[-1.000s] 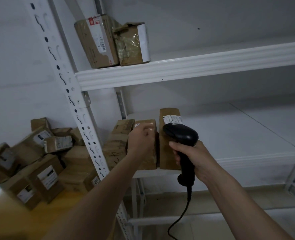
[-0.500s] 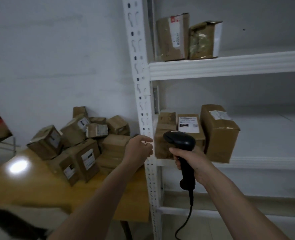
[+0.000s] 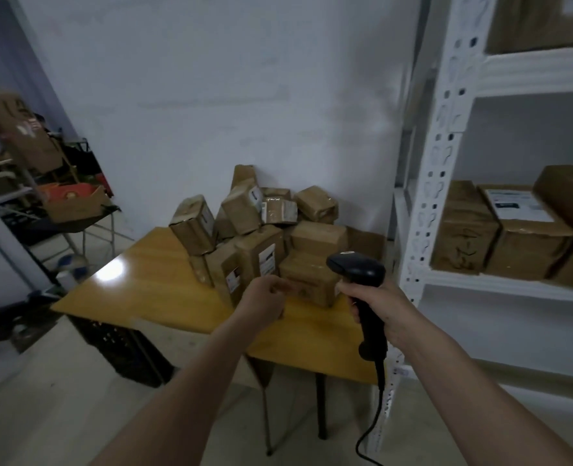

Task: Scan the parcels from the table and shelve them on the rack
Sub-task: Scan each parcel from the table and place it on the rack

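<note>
Reaching with empty, loosely curled left hand toward parcel pile on worktop; right hand gripped barcode scanner. Probably best grabbing a loose top box, label outward.

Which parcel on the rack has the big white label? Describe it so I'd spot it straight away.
Start at the white rack on the right and find its middle shelf, where three brown parcels stand in a row. The labelled parcel is the middle one. It alone shows a large white label with a dark block on its upper face; its left neighbour shows only plain brown tape.
</note>
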